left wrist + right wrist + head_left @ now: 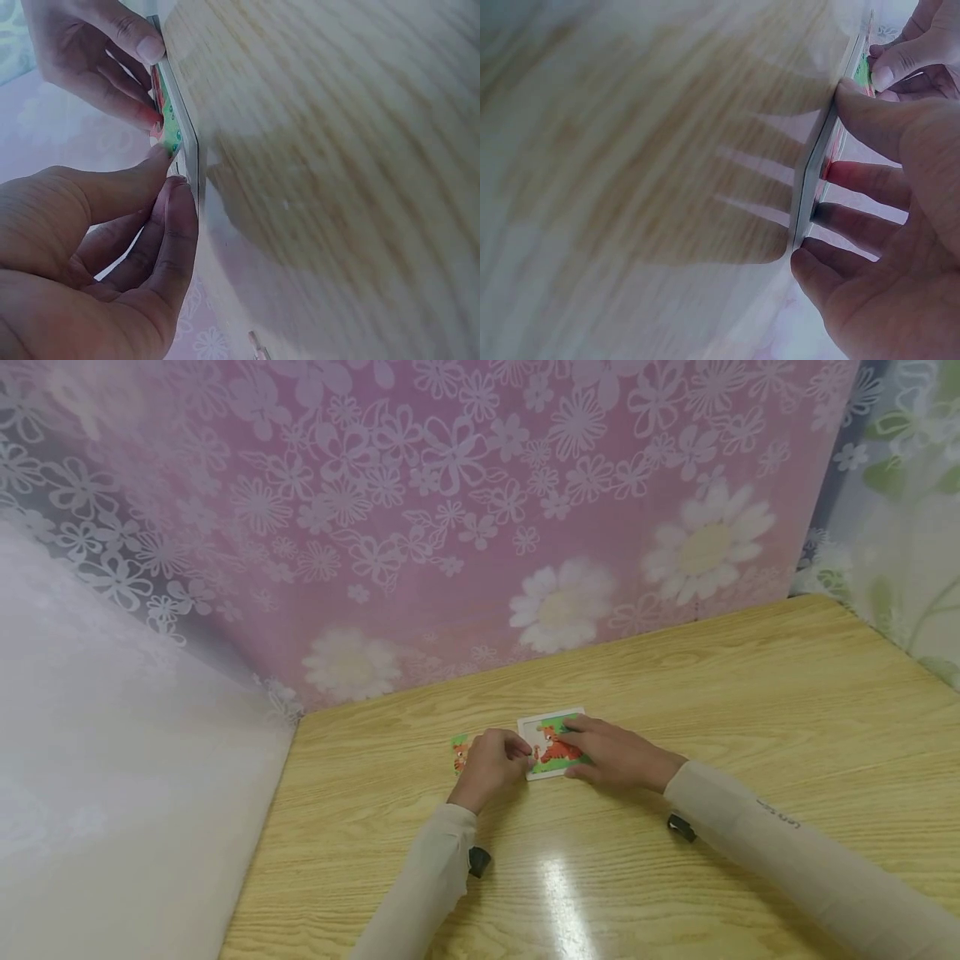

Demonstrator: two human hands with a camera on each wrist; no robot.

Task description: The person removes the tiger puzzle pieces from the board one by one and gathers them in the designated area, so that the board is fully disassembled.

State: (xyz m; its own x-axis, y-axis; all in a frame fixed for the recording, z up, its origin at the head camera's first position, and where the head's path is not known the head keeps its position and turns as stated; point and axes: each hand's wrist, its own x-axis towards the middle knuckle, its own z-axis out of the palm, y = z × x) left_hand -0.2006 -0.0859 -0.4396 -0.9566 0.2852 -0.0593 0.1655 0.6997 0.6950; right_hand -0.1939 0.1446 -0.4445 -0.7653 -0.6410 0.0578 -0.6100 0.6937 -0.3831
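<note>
A square puzzle board with a white frame [550, 715] lies on the table, showing an orange tiger [555, 748] on green. At its left edge, my left hand [491, 764] pinches a small green puzzle piece [174, 141] between thumb and fingertips; most of the piece is hidden. My right hand [611, 752] spreads over the board's right side. Its thumb touches the near edge, while other fingers [866, 182] rest on the picture and the little finger meets the edge. Left of the board, partly behind my left hand, lies a picture piece [459, 754] with another tiger.
The wood-grain table [720, 710] extends to both sides and toward me. A pink flowered cloth [450, 527] hangs along its back edge. White sheeting [127, 760] borders the left side, and a pale leaf-patterned curtain [900, 527] the right.
</note>
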